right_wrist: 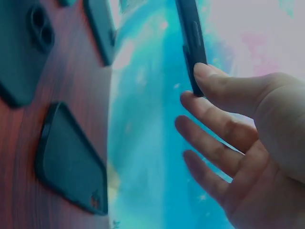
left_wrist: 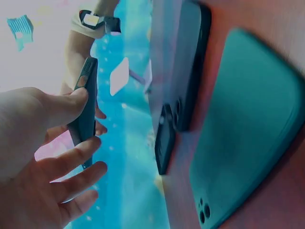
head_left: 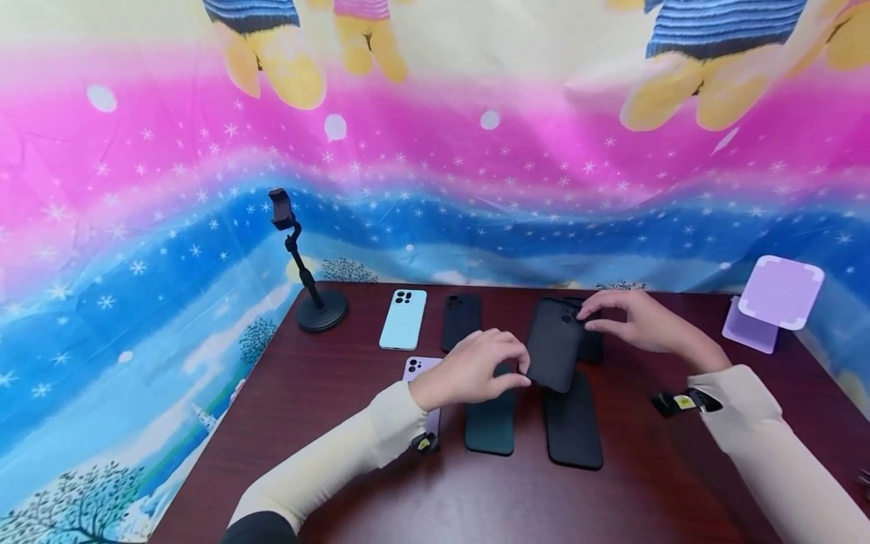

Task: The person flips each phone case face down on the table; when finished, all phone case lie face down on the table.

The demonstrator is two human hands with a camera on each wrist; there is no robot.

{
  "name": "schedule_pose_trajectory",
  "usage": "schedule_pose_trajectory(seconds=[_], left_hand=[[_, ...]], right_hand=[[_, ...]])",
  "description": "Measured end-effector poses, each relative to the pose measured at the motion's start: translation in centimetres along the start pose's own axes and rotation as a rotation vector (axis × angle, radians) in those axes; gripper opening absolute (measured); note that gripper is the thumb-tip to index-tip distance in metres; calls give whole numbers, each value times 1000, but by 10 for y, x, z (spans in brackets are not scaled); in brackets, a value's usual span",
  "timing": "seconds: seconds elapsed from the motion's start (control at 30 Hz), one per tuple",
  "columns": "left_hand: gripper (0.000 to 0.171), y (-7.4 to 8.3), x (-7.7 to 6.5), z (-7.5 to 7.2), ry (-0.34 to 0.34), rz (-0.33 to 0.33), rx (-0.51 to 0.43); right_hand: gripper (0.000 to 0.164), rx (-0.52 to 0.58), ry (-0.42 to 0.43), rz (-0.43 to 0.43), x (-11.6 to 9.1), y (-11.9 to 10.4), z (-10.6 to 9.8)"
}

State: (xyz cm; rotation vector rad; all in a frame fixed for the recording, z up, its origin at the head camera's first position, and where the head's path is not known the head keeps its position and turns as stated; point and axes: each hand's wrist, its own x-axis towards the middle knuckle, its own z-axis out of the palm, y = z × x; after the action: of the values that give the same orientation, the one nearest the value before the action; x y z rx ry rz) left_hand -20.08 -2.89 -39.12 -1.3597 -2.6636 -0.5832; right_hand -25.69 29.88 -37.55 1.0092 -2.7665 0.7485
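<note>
Both hands hold up a black phone case (head_left: 552,351), tilted above the table. My left hand (head_left: 476,366) pinches its lower left edge between thumb and fingers. At the upper right corner, my right hand (head_left: 632,321) grips it with thumb and forefinger; the other fingers stand loose in the right wrist view. Under the held case lies another black phone case (head_left: 574,434). A dark green phone case (head_left: 491,423) is below my left hand, partly hidden by it. Behind the held case a black case (right_wrist: 71,152) lies with its hollow inside up.
A light blue phone case (head_left: 403,321) and a black one (head_left: 461,321) lie at the back. My left wrist partly covers a purple case (head_left: 423,366). A black phone stand (head_left: 321,310) is at back left, a purple folding stand (head_left: 780,293) at back right, before a printed cloth.
</note>
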Motion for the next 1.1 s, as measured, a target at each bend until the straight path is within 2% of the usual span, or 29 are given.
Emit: schedule_pose_trajectory(seconds=[0.1,0.2,0.37,0.43,0.53,0.67,0.9,1.1], left_hand=[[14,11,-13,-1,5,22,-10],[13,22,-24,-4,27,36,-36],[13,34,-35,-8,58,56,-97],[13,37,-37,-10,61,62,-106],[13,39,-38,-11,63,64,-107],[13,39,-38,-11,65,68,-115],[14,39,-36,-11,68,85,-123],[14,41,-36,-14,60,82,-142]], right_hand=[[27,23,5,-37,-12,-14,-2],[36,112,-6,-41,-23,-21,-2],[53,422,-17,-14,-34,-20,10],[53,547,-23,-1,-36,-18,16],[51,651,-23,18,-37,-15,24],[48,725,6,1,-34,-9,32],[45,926,15,-14,-26,-6,47],[43,1000,71,2,-25,-10,50]])
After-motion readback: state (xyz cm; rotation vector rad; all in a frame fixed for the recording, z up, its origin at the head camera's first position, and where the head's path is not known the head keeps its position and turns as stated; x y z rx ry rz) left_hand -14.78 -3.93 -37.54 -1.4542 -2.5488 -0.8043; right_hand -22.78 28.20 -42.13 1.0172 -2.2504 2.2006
